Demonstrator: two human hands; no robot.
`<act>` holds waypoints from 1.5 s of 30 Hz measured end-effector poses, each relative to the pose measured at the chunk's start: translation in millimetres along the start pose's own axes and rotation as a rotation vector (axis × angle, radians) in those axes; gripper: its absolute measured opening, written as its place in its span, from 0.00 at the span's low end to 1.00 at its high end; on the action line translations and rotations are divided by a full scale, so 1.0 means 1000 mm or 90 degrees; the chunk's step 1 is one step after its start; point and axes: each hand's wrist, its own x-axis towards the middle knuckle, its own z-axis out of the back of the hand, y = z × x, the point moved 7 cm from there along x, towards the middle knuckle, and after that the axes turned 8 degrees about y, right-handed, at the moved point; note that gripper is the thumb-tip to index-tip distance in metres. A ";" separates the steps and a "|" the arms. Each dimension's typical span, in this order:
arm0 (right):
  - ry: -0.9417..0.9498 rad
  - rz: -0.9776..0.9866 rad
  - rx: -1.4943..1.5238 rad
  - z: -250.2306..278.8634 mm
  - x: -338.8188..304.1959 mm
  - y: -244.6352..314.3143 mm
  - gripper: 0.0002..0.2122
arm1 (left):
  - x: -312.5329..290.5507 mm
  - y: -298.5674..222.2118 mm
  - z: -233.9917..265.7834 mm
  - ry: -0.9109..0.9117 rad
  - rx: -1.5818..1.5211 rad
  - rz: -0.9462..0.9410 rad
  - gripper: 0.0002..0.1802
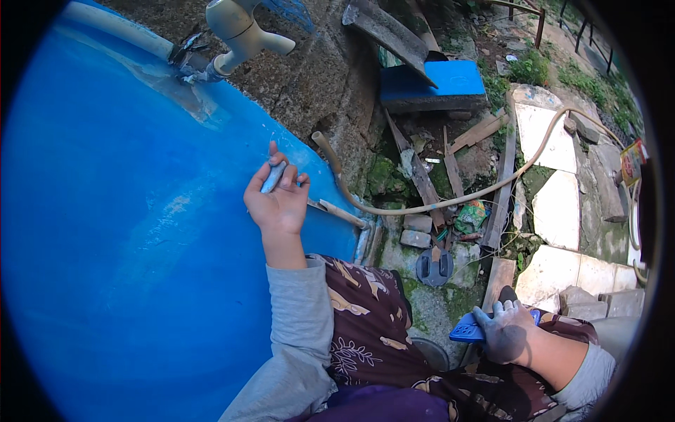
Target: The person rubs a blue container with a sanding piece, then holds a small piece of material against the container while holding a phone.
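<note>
My left hand is raised palm up over the blue surface, its fingers curled. Between thumb and fingers it grips a small oblong blue-grey piece, whose kind I cannot make out. At the lower right, my right hand looks smeared with something grey. Its fingers close over a flat blue object with several small spots at its end; most of it is under the hand. The broad blue surface fills the left side, with a paler, scuffed streak near its middle.
A cream tap and pipe stand at the upper left. A tan hose curves across the ground to the right. Beyond lie a blue-topped slab, wooden planks, small blocks, a dark slotted disc and pale paving slabs.
</note>
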 end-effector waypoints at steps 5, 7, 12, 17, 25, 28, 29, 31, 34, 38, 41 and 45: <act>0.018 -0.005 0.013 0.014 -0.003 0.006 0.34 | 0.001 -0.007 0.004 0.030 -0.044 0.041 0.20; 0.033 -0.017 0.026 0.015 -0.006 0.004 0.34 | 0.010 0.009 0.016 -0.030 -0.053 0.053 0.20; 0.058 -0.015 0.003 0.007 -0.001 0.003 0.35 | -0.002 -0.003 -0.002 -0.005 0.004 -0.024 0.20; 0.043 -0.004 -0.001 0.012 0.001 0.005 0.35 | 0.004 0.000 0.007 0.010 -0.073 0.067 0.21; 0.014 0.014 -0.005 0.007 0.008 0.004 0.36 | -0.010 -0.021 -0.013 0.083 -0.016 -0.020 0.21; 0.017 -0.016 -0.001 0.012 -0.004 0.004 0.36 | 0.001 -0.006 -0.006 0.082 -0.094 0.035 0.20; 0.041 -0.049 0.008 0.009 -0.014 0.001 0.36 | 0.012 0.016 0.002 0.049 -0.130 0.097 0.20; 0.046 -0.022 0.004 0.008 -0.003 0.001 0.36 | 0.011 0.013 0.007 0.006 -0.101 0.080 0.20; 0.041 0.000 -0.015 0.003 0.003 0.003 0.36 | 0.001 0.001 0.007 0.004 -0.068 0.048 0.20; 0.002 0.019 0.005 0.010 0.009 0.005 0.36 | -0.009 -0.019 -0.005 0.072 -0.045 -0.006 0.19; 0.034 -0.040 0.006 0.007 -0.013 0.000 0.36 | 0.014 0.016 0.007 0.043 -0.096 0.077 0.21; 0.050 0.004 -0.009 0.005 0.002 0.002 0.37 | 0.007 0.006 0.013 -0.054 -0.009 0.034 0.21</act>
